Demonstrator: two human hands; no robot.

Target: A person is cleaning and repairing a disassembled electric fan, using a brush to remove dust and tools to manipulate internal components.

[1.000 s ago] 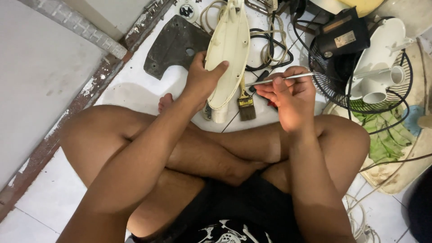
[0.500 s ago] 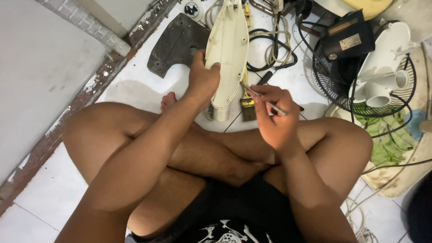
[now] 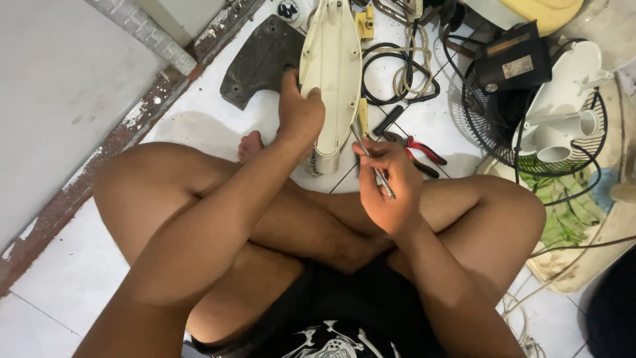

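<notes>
- Our left hand (image 3: 299, 113) grips the cream plastic casing (image 3: 331, 73): light, stiff, likely slippery, best held by its edges.
- Our right hand (image 3: 391, 189) fingers pinch a thin metal screwdriver (image 3: 372, 166).

red-handled pliers (image 3: 424, 151), wire fan guard (image 3: 530, 126), coiled black cable (image 3: 391, 76), dark plate (image 3: 258, 59).

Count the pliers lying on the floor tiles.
1: red-handled pliers on the white floor, just right of the right hand holding a thin metal tool. Others may hide among the cables.
</notes>
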